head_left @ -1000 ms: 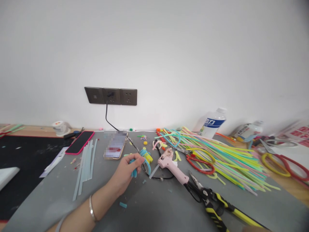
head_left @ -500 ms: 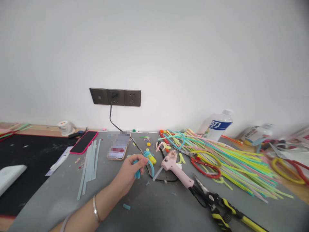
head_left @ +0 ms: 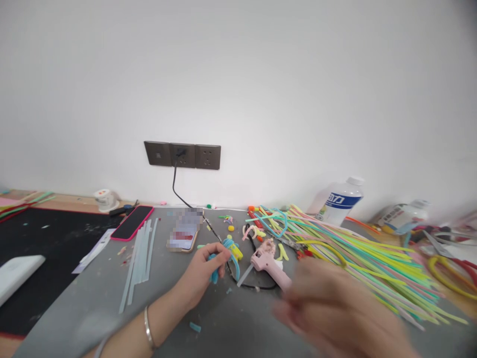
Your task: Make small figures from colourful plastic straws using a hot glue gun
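Observation:
My left hand (head_left: 203, 271) rests on the grey mat (head_left: 223, 323) with its fingers pinched on a small blue and yellow straw figure (head_left: 228, 252). A silver bangle sits on that wrist. My right hand (head_left: 335, 311) is in the lower right, smeared by motion, over the spot where the pliers lay; its fingers cannot be read. Just past it lies a pink glue gun (head_left: 269, 262) with its black cord running to the wall socket (head_left: 182, 155).
A big heap of coloured straws (head_left: 365, 258) covers the right side. Clear glue sticks (head_left: 139, 256), a pink-cased phone (head_left: 132, 223) and a second phone (head_left: 184, 231) lie to the left. Bottles (head_left: 341, 199) stand by the wall. Straw offcuts litter the mat.
My right hand has come into view at the lower right, blurred, and now covers the yellow-handled pliers. The left hand keeps its hold on the straw figure. The camera has tilted slightly.

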The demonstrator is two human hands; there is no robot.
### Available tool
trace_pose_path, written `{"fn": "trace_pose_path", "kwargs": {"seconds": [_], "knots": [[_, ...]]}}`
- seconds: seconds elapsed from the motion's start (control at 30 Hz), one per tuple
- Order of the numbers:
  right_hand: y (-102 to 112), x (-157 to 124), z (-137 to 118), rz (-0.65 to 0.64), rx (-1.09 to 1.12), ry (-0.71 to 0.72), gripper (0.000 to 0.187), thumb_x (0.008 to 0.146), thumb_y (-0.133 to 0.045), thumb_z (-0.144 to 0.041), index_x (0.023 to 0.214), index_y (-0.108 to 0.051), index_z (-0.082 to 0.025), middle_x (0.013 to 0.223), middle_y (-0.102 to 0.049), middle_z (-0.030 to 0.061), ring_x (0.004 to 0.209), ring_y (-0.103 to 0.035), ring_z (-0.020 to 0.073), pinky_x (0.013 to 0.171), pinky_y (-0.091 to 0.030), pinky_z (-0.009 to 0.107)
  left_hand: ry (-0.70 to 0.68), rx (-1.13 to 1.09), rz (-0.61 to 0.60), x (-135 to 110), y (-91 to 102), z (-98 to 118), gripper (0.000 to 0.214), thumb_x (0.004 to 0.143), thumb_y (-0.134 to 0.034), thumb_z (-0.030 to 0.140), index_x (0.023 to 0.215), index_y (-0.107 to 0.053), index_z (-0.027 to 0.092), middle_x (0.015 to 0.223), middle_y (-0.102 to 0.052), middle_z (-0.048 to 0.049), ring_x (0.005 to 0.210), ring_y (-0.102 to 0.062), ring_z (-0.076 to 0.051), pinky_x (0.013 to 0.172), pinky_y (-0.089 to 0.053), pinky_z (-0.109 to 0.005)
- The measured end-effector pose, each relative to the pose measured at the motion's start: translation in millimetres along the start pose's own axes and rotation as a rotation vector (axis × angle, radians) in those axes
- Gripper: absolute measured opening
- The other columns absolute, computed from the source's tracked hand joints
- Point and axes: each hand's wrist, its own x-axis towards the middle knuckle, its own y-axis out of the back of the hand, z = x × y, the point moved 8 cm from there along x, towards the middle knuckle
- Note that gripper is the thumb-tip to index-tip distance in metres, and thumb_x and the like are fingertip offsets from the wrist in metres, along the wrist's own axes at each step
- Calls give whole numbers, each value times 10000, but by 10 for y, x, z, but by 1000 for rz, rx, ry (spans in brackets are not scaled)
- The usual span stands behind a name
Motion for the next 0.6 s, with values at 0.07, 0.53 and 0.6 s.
{"fn": "trace_pose_path", "kwargs": {"seconds": [0.07,0.53,0.6], "knots": [[-68,-13,11,-90,166,-40,174,957,-584,-280,834,-687,-215,850,-726,40,714,-684,139,675,-560,227,-27,37,-13,-1,-2,15,421,691,-776,532,668,-572,165,497,-481,53,515,-396,-90,559,-280,-229],[-724,-540,620,-302,756,-891,348,785,-730,-505,712,-574,-203,739,-718,56,604,-640,159,573,-505,266,-47,85,-46,-12,-6,23,363,755,-738,496,674,-640,156,505,-536,40,444,-388,-67,495,-301,-210],[-772,-576,601,-320,827,-972,394,790,-699,-571,788,-561,-202,734,-695,36,582,-608,139,547,-481,248,-51,77,-60,-15,-23,31,355,746,-748,490,686,-646,155,576,-588,26,450,-407,-62,498,-327,-211]]}}
